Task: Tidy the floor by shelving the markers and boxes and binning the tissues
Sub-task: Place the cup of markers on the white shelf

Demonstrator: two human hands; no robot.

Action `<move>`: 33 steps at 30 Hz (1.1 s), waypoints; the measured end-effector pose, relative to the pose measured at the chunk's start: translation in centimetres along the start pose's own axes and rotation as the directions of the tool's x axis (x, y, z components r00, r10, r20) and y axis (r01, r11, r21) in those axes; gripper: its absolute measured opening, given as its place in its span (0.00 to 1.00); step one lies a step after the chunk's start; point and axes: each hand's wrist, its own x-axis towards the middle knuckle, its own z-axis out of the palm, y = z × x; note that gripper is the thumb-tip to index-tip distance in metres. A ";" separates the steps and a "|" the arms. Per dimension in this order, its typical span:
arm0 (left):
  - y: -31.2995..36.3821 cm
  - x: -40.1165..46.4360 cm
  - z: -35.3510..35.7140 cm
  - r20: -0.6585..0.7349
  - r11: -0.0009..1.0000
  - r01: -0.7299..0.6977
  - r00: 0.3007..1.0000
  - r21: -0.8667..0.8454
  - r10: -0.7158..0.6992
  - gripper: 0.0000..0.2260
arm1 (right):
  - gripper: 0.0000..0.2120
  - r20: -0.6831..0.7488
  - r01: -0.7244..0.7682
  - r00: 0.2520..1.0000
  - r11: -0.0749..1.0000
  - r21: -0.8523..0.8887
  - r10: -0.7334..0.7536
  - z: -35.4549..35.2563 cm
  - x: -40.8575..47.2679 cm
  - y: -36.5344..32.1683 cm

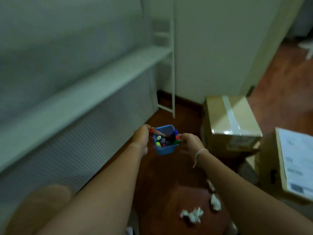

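A small blue bin [164, 141] full of coloured markers [166, 139] was held up above the wooden floor [166, 175]. The left hand [141, 138] was closed on the bin's left side and an orange marker [156, 131]; the right hand [190, 144] gripped its right side. Crumpled tissues [192, 215] lay on the floor below the bin, nearer the person. Right of the bin stood cardboard boxes [230, 122], left of it a white shelf [94, 89].

You're in a room of a home: a reddish-brown polished wooden floor [171, 168] at lower centre, a white metal shelf rack [108, 78] against the pale plain wall [211, 44] on the left, and taped brown cardboard boxes [232, 122] stacked at right.
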 end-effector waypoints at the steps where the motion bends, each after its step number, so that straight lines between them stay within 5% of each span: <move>1: 1.7 -1.4 -0.4 -0.005 0.997 -0.054 0.999 -0.053 0.053 0.12 | 0.11 0.025 0.030 0.999 1.000 -0.001 -0.030 1.0 -0.6 -2.1; 8: 13.0 -9.6 -8.6 -0.160 0.923 -0.320 0.943 -0.213 0.290 0.10 | 0.25 0.171 0.299 0.942 0.953 -0.036 -0.289 10.7 -7.5 -13.6; 15: 16.3 -15.7 -17.8 -0.333 0.811 -0.487 0.861 -0.324 0.385 0.12 | 0.27 0.422 0.481 0.773 0.872 0.097 -0.473 19.8 -13.7 -15.7; 19: 15.6 -17.8 -23.1 -0.412 0.770 -0.553 0.812 -0.318 0.413 0.12 | 0.26 0.554 0.461 0.696 0.876 0.145 -0.458 25.1 -15.2 -14.2; 28: 10.4 -18.5 -35.4 -0.507 0.804 -0.566 0.755 -0.183 0.416 0.25 | 0.23 0.652 0.354 0.666 0.923 0.152 -0.363 37.9 -16.9 -7.3; 33: 7.5 -18.2 -41.8 -0.572 0.795 -0.567 0.733 -0.215 0.368 0.21 | 0.23 0.716 0.348 0.641 0.936 0.049 -0.276 44.8 -16.9 -3.6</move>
